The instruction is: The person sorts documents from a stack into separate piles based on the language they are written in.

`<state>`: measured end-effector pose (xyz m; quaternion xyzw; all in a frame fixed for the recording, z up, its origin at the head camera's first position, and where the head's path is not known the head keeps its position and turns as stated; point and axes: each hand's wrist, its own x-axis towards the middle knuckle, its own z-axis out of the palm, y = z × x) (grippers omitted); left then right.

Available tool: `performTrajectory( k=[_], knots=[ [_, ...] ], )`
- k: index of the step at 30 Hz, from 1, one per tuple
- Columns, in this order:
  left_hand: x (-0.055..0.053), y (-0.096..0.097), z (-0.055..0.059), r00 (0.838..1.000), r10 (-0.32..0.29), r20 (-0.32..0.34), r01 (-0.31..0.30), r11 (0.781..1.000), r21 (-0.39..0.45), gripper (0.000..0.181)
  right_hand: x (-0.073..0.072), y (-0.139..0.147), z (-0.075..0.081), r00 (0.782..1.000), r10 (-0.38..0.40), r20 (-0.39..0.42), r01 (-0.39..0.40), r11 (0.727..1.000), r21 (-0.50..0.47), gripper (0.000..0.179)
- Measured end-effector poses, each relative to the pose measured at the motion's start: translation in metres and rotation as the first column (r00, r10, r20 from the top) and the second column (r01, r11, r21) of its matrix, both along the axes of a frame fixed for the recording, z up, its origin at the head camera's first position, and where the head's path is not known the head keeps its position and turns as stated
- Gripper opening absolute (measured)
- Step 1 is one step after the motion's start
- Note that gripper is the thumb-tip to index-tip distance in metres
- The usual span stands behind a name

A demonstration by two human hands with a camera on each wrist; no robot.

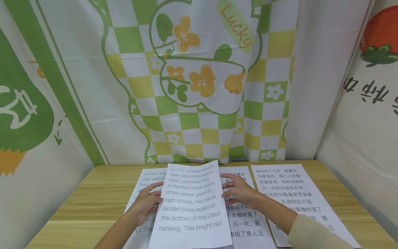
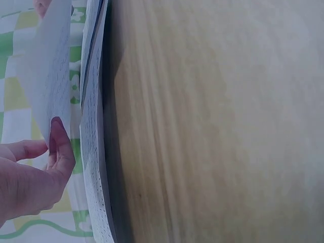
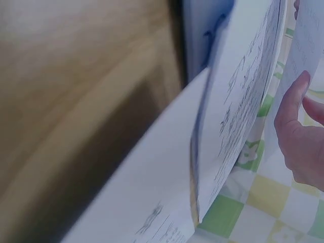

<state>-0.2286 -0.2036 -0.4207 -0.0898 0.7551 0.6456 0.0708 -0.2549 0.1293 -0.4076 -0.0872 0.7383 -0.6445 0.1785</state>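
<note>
A printed sheet of paper (image 1: pixel 190 204) with large English text is held up between both hands, above other pages on the table. My left hand (image 1: pixel 146 204) pinches its left edge, the thumb and fingers on either side of the paper (image 2: pixel 53 66) in the left wrist view. At the opposite edge, my right hand (image 1: pixel 239 190) grips the sheet between thumb and fingers, seen in the right wrist view too, where the hand (image 3: pixel 298 136) is partly cut off. Underneath lie an English page (image 1: pixel 136 193) at the left and a Chinese page (image 1: pixel 245 221) at the right, both partly covered.
Another Chinese page (image 1: pixel 280 183) lies at the right of the wooden table (image 1: pixel 77 197), partly under the right forearm and its beige sleeve (image 1: pixel 314 233). Behind the table hangs a green-and-yellow checked curtain (image 1: pixel 199 131). Printed cloth walls (image 1: pixel 351 131) stand at both sides.
</note>
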Motion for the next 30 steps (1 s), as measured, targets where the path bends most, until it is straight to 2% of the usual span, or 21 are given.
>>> performTrajectory(
  k=[8,15,22,30],
  knots=[
    [-0.001,-0.014,-0.001,0.999,0.034,0.003,-0.034,0.999,-0.011,0.066,-0.003,-0.015,0.0,1.0,0.006,0.013,-0.006,1.0,-0.026,0.082],
    [0.001,-0.027,0.003,0.998,0.063,0.004,-0.063,0.998,-0.023,0.065,-0.003,-0.022,0.002,0.998,0.065,0.017,-0.064,0.994,-0.09,0.086],
    [-0.002,-0.039,0.002,0.997,0.078,0.01,-0.077,0.996,-0.039,0.065,-0.001,-0.028,0.003,0.991,0.127,0.05,-0.117,0.98,-0.164,0.089],
    [0.0,-0.053,-0.001,0.996,0.087,-0.003,-0.087,0.995,-0.045,0.065,0.0,-0.042,0.003,0.985,0.16,0.059,-0.148,0.975,-0.165,0.09]
  ],
)
